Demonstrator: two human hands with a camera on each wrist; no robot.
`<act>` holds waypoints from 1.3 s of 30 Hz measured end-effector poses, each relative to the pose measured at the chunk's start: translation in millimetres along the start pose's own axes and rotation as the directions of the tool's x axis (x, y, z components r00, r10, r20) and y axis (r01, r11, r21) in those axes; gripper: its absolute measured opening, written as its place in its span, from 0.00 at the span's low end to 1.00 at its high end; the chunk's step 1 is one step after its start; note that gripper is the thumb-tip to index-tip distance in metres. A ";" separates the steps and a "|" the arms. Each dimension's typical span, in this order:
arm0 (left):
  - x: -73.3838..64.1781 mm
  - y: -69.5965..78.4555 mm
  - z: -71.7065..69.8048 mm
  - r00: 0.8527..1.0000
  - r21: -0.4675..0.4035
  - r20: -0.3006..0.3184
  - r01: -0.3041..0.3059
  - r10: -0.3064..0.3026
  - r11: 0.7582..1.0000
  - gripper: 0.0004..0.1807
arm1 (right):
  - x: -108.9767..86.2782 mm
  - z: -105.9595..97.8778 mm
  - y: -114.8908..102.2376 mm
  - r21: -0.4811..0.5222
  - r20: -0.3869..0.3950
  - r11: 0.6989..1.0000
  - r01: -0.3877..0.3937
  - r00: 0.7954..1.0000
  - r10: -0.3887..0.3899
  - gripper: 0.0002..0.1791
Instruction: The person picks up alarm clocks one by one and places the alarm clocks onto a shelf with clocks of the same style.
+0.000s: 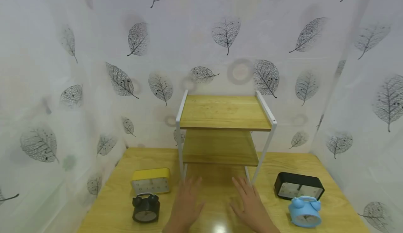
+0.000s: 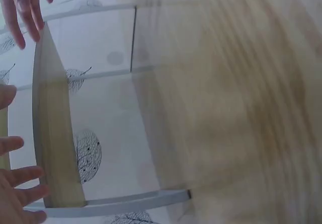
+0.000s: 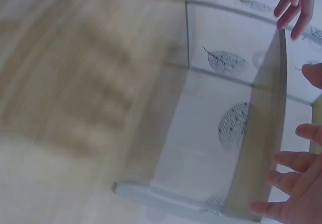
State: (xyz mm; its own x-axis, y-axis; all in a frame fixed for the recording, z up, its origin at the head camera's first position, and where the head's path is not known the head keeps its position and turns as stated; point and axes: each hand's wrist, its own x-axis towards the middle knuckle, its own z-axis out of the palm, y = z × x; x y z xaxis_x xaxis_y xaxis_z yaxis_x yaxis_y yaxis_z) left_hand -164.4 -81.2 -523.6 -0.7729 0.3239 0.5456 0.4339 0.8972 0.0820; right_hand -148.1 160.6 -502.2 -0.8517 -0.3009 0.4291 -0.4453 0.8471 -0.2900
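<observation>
My left hand [image 1: 187, 201] and right hand [image 1: 250, 203] are held apart over the table, fingers spread and nothing in them. Both lie just in front of a shelf rack [image 1: 226, 111] with wooden boards and white metal side frames. Spread fingers [image 2: 24, 181] of the left hand appear at the lower left of the left wrist view, overlapping the rack's board. The right wrist view likewise has the right fingers [image 3: 294, 161] across the board's edge. Nearest the left hand stands a black twin-bell alarm clock [image 1: 146, 209]; a light blue twin-bell alarm clock [image 1: 304, 212] is beyond the right hand.
Behind the black twin-bell clock sits a yellow rectangular clock [image 1: 151, 178]. A black rectangular clock [image 1: 299, 185] is behind the blue one. The wooden table [image 1: 116, 191] is bordered at the back and sides by white leaf-patterned sheeting [image 1: 195, 33].
</observation>
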 end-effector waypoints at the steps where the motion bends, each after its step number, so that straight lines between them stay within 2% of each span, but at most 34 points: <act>1: 2.9 -3.1 -1.0 0.999 0.008 -0.044 -0.010 0.010 1.000 0.42 | 1.5 -3.5 1.9 0.007 0.003 1.000 -0.011 1.000 0.011 0.44; 4: 16.5 -12.9 -7.7 0.982 -0.033 -0.188 -0.040 0.033 0.999 0.41 | 7.1 -15.0 9.1 0.005 0.000 1.000 -0.021 1.000 0.021 0.46; 7: 35.4 -23.5 -18.9 0.947 -0.092 -0.317 -0.091 0.058 0.992 0.34 | 14.6 -28.1 16.2 0.008 -0.031 1.000 0.001 1.000 -0.001 0.45; 10: 54.4 -34.8 -29.8 0.918 -0.136 -0.393 -0.110 0.049 0.985 0.28 | 22.4 -40.3 24.0 -0.013 -0.094 1.000 0.026 0.995 -0.027 0.43; 12: 65.0 -39.9 -36.2 0.913 -0.189 -0.409 -0.076 -0.008 0.979 0.28 | 25.9 -47.4 30.4 -0.034 -0.149 0.999 0.041 0.988 -0.046 0.39; 13: 70.1 -42.3 -38.4 0.916 -0.219 -0.399 -0.045 -0.047 0.975 0.28 | 26.8 -51.0 33.7 -0.050 -0.177 0.997 0.050 0.982 -0.058 0.38; 15: 79.8 -46.3 -41.8 0.919 -0.307 -0.376 -0.008 -0.114 0.952 0.31 | 26.9 -57.4 39.0 -0.058 -0.216 0.997 0.055 0.974 -0.067 0.36; 17: 88.7 -48.4 -46.4 0.929 -0.410 -0.324 0.033 -0.179 0.912 0.36 | 25.7 -61.3 44.3 -0.064 -0.244 0.996 0.062 0.967 -0.076 0.35; 19: 96.7 -51.2 -48.8 0.938 -0.486 -0.273 0.058 -0.214 0.872 0.34 | 23.4 -63.3 48.5 -0.061 -0.262 0.996 0.067 0.962 -0.081 0.36; 22: 105.6 -54.2 -52.5 0.950 -0.585 -0.203 0.078 -0.238 0.808 0.30 | 19.1 -63.4 54.7 -0.050 -0.274 0.997 0.058 0.959 -0.069 0.39; 26: 113.1 -58.6 -51.7 0.956 -0.661 -0.164 0.077 -0.244 0.746 0.24 | 12.3 -67.2 62.1 -0.057 -0.292 0.997 0.047 0.954 -0.062 0.39; 33: 118.7 -62.5 -47.8 0.958 -0.716 -0.153 0.061 -0.241 0.695 0.17 | 0.8 -78.7 82.3 -0.087 -0.292 0.996 0.033 0.955 -0.057 0.44; 37: 120.1 -61.8 -46.3 0.956 -0.762 -0.152 0.049 -0.252 0.646 0.15 | -9.2 -87.9 94.4 -0.093 -0.277 0.996 0.008 0.960 -0.034 0.41; 39: 120.4 -60.8 -46.2 0.954 -0.780 -0.136 0.062 -0.266 0.623 0.14 | -15.1 -92.5 101.1 -0.090 -0.278 0.996 0.002 0.960 -0.027 0.38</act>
State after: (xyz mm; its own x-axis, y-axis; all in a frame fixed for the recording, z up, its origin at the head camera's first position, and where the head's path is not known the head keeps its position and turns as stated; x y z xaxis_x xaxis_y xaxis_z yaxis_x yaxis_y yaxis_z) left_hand -262.4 -110.6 -424.4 -0.7901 0.0298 0.6122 0.5831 0.3447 0.7357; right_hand -154.8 291.2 -458.9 -0.7286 -0.1902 0.6580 -0.4206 0.8825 -0.2106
